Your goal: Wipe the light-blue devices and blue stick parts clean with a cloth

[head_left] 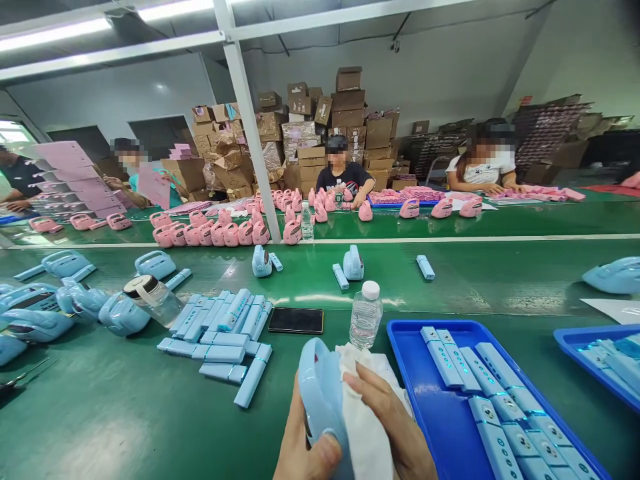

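At the bottom centre, my left hand (306,443) is closed around a light-blue plastic unit with a carry handle (316,387); it looks like a small portable speaker and is held tilted. My right hand (393,420) grips a white cloth (364,427) and presses it against the unit's right side. Part of the unit is hidden behind the cloth and fingers. Just right of my hands lies a blue tray (425,420) with several light-blue bars with buttons (493,433). A clear water bottle with a white cap (366,317) stands beyond the cloth.
Left of my hands is a pile of light-blue bars (220,340), near a black phone (296,321). More handled units (37,323) and a black-lidded bottle (155,300) stand farther left. Across the green belt (480,280), several people work among pink units (215,233).
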### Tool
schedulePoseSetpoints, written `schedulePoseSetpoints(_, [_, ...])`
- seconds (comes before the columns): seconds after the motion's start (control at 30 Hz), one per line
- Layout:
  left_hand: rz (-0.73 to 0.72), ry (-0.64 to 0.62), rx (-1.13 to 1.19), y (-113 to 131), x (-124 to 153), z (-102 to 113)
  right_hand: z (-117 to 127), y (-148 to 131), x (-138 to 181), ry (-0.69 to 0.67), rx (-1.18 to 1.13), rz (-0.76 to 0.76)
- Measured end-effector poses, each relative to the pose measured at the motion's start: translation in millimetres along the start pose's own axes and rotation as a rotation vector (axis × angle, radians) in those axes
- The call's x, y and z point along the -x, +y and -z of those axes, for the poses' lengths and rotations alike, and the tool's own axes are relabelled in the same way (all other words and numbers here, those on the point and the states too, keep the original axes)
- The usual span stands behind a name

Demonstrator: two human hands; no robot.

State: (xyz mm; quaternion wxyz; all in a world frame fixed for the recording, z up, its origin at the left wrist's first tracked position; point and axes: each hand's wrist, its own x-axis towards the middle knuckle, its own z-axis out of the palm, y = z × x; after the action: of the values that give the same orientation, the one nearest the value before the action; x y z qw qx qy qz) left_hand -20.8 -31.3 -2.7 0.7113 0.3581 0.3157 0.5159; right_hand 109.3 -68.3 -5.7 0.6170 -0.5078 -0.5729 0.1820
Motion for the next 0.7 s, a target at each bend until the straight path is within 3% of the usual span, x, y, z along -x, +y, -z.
schedulePoseSetpoints(0.1, [0.080, 0.013, 0.019, -1.9, 2.5, 9.9, 10.0, 0.3, -12.7, -0.159, 0.025, 0.093])
schedulePoseSetpoints(0.2, [0.195, 0.009, 0.127, 2.0, -1.1, 12.8, 23.5, 7.4, -31.4, -0.292, 0.015, -0.058])
schedulePoseSetpoints(0.3, [0.411, -0.023, 0.415, 10.2, -6.9, 5.6, 28.0, 16.9, -35.1, -0.273, -0.118, -0.293])
schedulePoseSetpoints(0.37, [0.447, -0.021, 0.581, 16.3, -10.2, -0.6, 23.7, 20.7, -26.4, -0.177, -0.165, -0.319])
schedulePoseSetpoints(0.43, [0.412, 0.002, 0.637, 20.7, -13.0, -4.0, 15.9, 20.7, -13.3, -0.052, -0.088, -0.227])
schedulePoseSetpoints(0.53, [0.366, 0.018, 0.498, 20.5, -16.4, -1.8, 3.4, 17.0, 3.2, 0.059, 0.145, 0.094])
schedulePoseSetpoints(0.63, [0.261, 0.042, 0.265, 14.9, -19.3, 5.1, -5.2, 21.0, 10.5, -0.048, 0.272, 0.453])
schedulePoseSetpoints(0.7, [0.211, 0.055, 0.210, 12.5, -21.2, 9.4, -6.7, 30.7, 12.7, -0.091, 0.282, 0.563])
